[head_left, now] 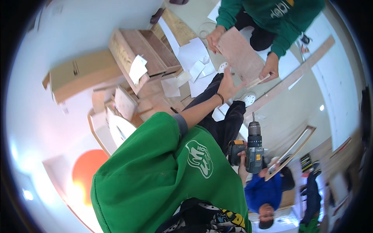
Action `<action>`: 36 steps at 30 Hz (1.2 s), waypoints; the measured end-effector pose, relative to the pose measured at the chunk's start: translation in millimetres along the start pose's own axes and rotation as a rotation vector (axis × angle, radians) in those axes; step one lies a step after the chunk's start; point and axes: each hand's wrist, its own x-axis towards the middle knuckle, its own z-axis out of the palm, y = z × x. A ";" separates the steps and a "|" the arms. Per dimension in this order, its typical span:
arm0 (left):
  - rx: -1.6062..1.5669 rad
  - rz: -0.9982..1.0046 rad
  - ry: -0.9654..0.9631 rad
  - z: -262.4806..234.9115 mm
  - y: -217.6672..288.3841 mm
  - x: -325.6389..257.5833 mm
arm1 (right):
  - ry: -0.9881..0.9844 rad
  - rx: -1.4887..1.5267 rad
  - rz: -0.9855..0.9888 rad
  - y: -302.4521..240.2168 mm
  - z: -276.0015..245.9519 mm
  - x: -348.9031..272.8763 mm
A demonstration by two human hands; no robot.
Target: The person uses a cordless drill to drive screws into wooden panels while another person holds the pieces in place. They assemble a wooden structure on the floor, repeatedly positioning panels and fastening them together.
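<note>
One hand (229, 86) spread open, the other (244, 157) apparently gripping a drill (254, 145) above pale floor (287, 105).

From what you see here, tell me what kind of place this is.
Probably a woodwork or furniture-assembly room: a cordless drill in the right hand, a wooden board held by a co-worker, and wooden drawer boxes on the floor.

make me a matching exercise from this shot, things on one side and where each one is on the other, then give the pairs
Things:
1. cordless drill
2. brown board
3. left hand
4. open wooden box

Places:
A. held at both ends by the co-worker in the green top
B. on the floor at upper left, paper sheet on its edge
C. in the right hand, bit pointing up the picture
D. stretched out, open, toward the board's near edge

Pairs: 1-C, 2-A, 3-D, 4-B
</note>
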 end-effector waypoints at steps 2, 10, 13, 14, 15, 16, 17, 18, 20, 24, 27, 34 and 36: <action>0.153 0.005 -0.142 -17.7 12.3 -17.5 | -0.021 -0.087 0.038 -20.5 -8.0 -2.5; 0.349 0.029 -0.168 -25.9 1.2 -25.0 | -0.351 -0.538 -0.005 -34.9 -51.5 15.8; 0.184 -0.137 0.010 -58.6 -13.7 -34.8 | -0.423 -0.626 -0.016 -52.8 -29.1 37.3; 0.337 -0.131 0.054 -59.3 -59.8 -43.0 | -0.451 -0.654 -0.019 -58.6 -22.1 44.0; 0.490 -0.127 0.098 -67.4 -108.9 -45.5 | -0.477 -0.683 -0.021 -62.3 -14.2 51.5; 0.511 -0.169 0.286 -110.2 -108.0 -26.5 | -0.468 -0.707 -0.022 -62.5 -3.7 57.7; 0.672 -0.339 0.415 -143.6 -161.8 -41.3 | -0.544 -0.749 -0.011 -72.1 6.7 72.9; 0.427 -0.731 0.666 -186.4 -195.2 -29.0 | -0.578 -0.780 -0.007 -74.7 22.0 86.2; 0.986 -0.147 0.900 -278.6 -262.7 9.2 | -0.564 -0.816 -0.013 -74.8 48.5 101.2; 0.616 -0.772 1.129 -420.8 -383.2 56.9 | -0.583 -0.928 0.028 -73.1 93.2 118.2; 0.509 -0.961 0.944 -509.6 -469.3 52.8 | -0.620 -1.002 0.061 -69.8 123.4 130.2; 0.611 -1.024 0.611 -540.4 -561.4 77.3 | -0.609 -1.095 0.096 -68.1 173.7 130.3; 0.675 -0.932 0.524 -539.1 -600.6 75.2 | -0.611 -1.080 0.075 -78.5 184.6 123.8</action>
